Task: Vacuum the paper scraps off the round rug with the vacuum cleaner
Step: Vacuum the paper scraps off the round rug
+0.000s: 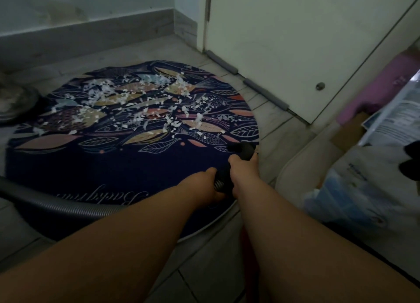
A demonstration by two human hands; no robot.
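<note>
Round rug [91, 164]: paper scraps [136, 102] lie unvacuumed across its upper half; left hand [212, 187] and right hand [242, 167] both grip the vacuum hose end [243, 149].

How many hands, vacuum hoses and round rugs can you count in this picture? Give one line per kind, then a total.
hands: 2, the left hand and the right hand
vacuum hose: 1
round rug: 1
total: 4
</note>
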